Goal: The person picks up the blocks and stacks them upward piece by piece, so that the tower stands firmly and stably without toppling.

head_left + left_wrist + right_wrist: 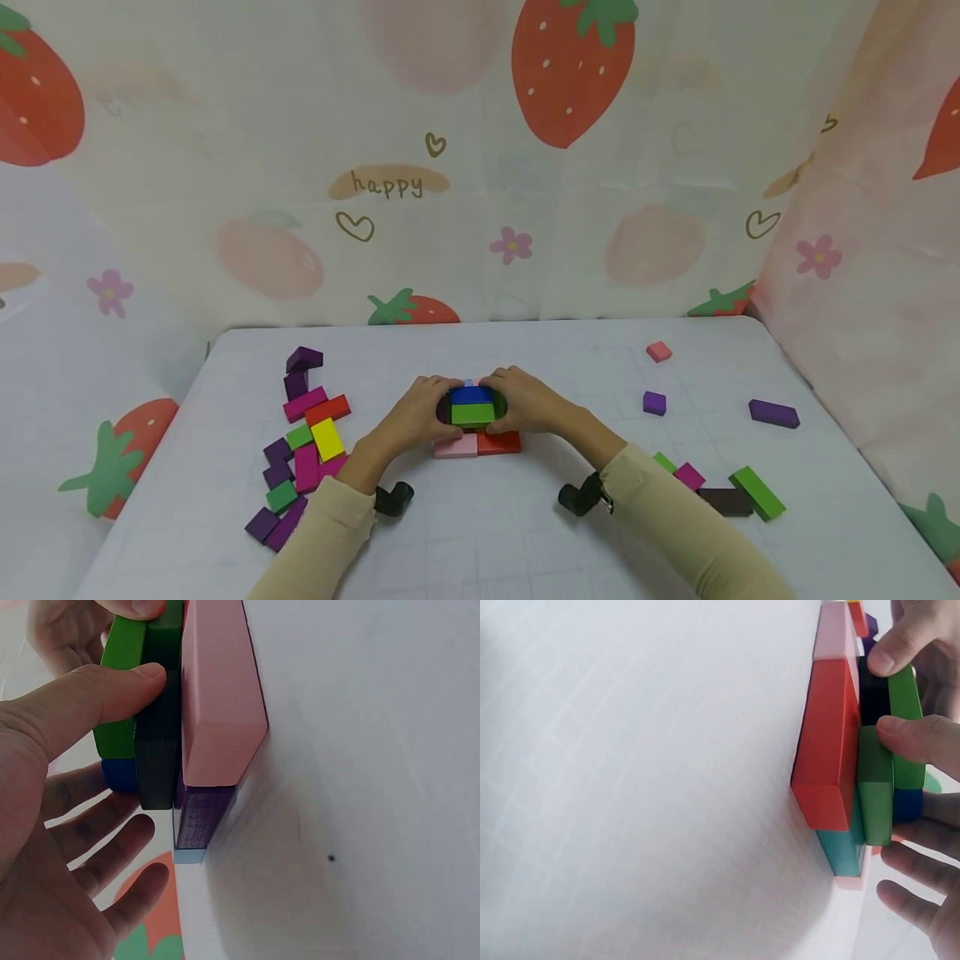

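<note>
A small layered stack of wooden blocks stands mid-table. At its base, a pink block [455, 448] and a red block [499, 444] lie end to end in front, with a purple block [206, 814] and a teal block [844, 851] behind. My left hand [422, 412] grips the left end, its thumb on a black block [156, 769] in the layer above. From the right end my right hand [531, 402] grips a dark green block [875, 787], thumb in front. Between the hands, a light green block [472, 414] and a blue block [471, 395] lie on top.
Loose blocks spread along the left, among them a yellow block [327, 439] and a magenta block [307, 468]. To the right lie a long purple block [774, 413], a small purple block [655, 403], a coral block [659, 352] and a long green block [758, 493].
</note>
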### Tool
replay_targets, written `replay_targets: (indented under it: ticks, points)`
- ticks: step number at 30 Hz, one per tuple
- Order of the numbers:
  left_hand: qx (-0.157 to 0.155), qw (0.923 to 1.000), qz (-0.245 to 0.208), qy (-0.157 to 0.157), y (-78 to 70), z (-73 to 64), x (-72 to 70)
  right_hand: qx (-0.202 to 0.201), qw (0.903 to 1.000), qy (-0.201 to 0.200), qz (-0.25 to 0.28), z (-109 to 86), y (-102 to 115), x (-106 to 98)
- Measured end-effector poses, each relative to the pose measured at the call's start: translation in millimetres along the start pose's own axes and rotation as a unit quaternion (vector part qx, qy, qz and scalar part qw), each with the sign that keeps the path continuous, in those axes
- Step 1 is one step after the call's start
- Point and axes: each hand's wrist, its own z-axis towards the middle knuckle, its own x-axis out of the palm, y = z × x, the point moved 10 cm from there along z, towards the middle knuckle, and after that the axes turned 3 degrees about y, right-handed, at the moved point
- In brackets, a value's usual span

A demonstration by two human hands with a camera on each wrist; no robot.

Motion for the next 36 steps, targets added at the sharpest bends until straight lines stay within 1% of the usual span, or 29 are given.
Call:
replay_targets:
  ticks: [4, 8, 10, 16, 22, 36]
  points:
    - [0.007, 1.0000, 0.004, -0.003, -1.8, -1.7, -1.1, -0.002, 1.0000, -0.002, -0.001, 0.2, 0.1, 0.0]
    - [0.005, 1.0000, 0.003, -0.005, -1.1, -1.2, -0.5, -0.001, 1.0000, -0.003, -0.003, -0.6, 0.6, -0.6]
    - [0.001, 1.0000, -0.008, -0.003, 0.0, -0.4, 0.2, 0.000, 1.0000, -0.002, -0.004, -1.2, 1.1, -1.2]
    - [0.001, 0.9998, -0.017, -0.008, 1.3, -0.7, 1.2, 0.002, 1.0000, 0.000, -0.006, -1.6, 1.5, -1.2]
    - [-0.007, 0.9998, -0.019, -0.006, 3.9, -1.8, 3.2, 0.006, 1.0000, 0.002, 0.001, -2.3, -0.7, -0.1]
    - [-0.005, 0.9997, -0.023, -0.009, 3.1, -4.5, 2.2, 0.008, 0.9999, -0.005, -0.002, -5.0, -3.4, -1.1]
